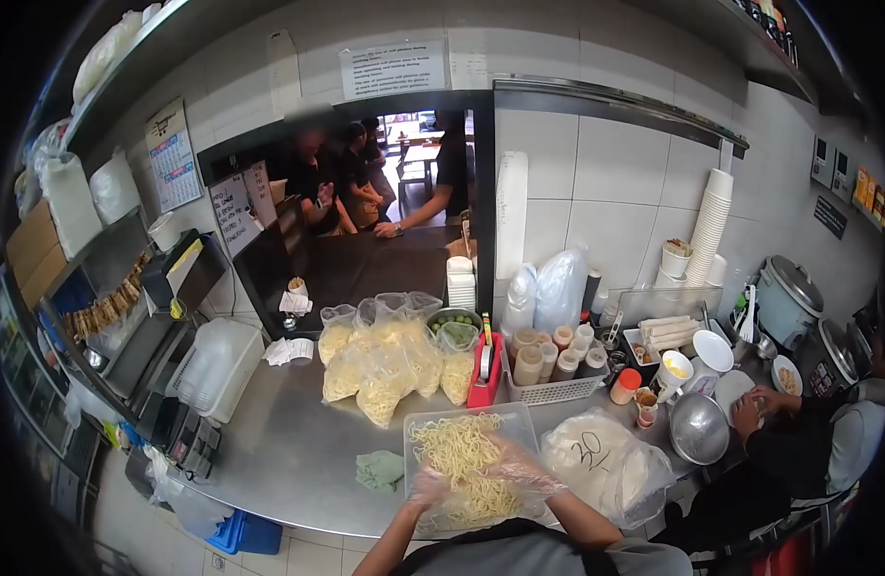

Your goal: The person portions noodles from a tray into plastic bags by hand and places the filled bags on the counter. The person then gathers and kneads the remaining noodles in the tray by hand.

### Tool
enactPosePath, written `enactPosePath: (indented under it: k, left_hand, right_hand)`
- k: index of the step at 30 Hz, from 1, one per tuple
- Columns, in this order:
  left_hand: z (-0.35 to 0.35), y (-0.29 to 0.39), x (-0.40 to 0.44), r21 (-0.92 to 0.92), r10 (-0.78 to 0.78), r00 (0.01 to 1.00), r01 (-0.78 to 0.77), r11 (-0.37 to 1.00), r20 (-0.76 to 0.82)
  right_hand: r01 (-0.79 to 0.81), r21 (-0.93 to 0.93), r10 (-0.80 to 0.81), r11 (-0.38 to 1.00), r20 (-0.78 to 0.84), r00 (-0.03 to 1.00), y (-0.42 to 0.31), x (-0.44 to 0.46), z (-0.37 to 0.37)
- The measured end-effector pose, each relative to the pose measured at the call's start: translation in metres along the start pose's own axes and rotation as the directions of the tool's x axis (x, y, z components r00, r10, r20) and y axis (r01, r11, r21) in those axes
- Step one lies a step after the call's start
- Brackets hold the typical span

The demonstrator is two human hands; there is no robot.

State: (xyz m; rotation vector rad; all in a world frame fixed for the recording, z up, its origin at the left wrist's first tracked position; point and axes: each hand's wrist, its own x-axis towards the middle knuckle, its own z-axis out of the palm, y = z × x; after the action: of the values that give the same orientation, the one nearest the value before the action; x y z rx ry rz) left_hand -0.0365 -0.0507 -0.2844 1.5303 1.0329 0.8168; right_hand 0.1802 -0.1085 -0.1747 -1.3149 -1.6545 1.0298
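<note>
Both hands wear clear plastic gloves and work in a heap of yellow noodles [454, 444] in a clear plastic tub [515, 419] at the counter's front edge. My left hand [428, 488] is at the near left of the heap, fingers curled in against the strands. On the other side, my right hand [521, 467] reaches in from the right with its fingers among the noodles. Parts of the fingertips are hidden by strands and glove glare. A green cloth [380, 470] lies left of the tub; a large plastic bag marked 30 [596, 456] lies to its right.
Behind the tub are bagged noodles [385, 370], a red tape dispenser [484, 370] and a basket of sauce bottles [557, 389]. A metal bowl [699, 428] stands at the right, near a co-worker's hands [757, 408]. People stand beyond the serving window.
</note>
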Motion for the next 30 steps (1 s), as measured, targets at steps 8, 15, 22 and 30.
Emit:
enactPosePath:
  k: [8,15,22,30]
  left_hand:
    - [-0.015,0.073,-0.029,0.126,-0.046,0.999,0.042,0.991,0.028]
    - [-0.013,0.028,-0.019,0.432,-0.01,0.964,-0.11,0.895,0.266]
    - [0.015,0.015,-0.011,0.181,0.025,0.99,-0.05,0.982,0.141]
    - [-0.015,-0.013,-0.015,0.257,-0.157,0.984,0.131,0.958,0.085]
  right_hand:
    - [0.1,-0.126,-0.124,0.987,-0.203,0.971,-0.03,0.002,-0.013]
    - [-0.116,-0.026,0.119,0.993,0.121,0.986,0.027,0.014,-0.011]
    - [0.059,0.17,-0.081,0.984,0.127,0.989,0.005,0.026,0.007]
    - [-0.153,0.075,0.152,0.985,0.018,0.988,-0.023,0.01,-0.008]
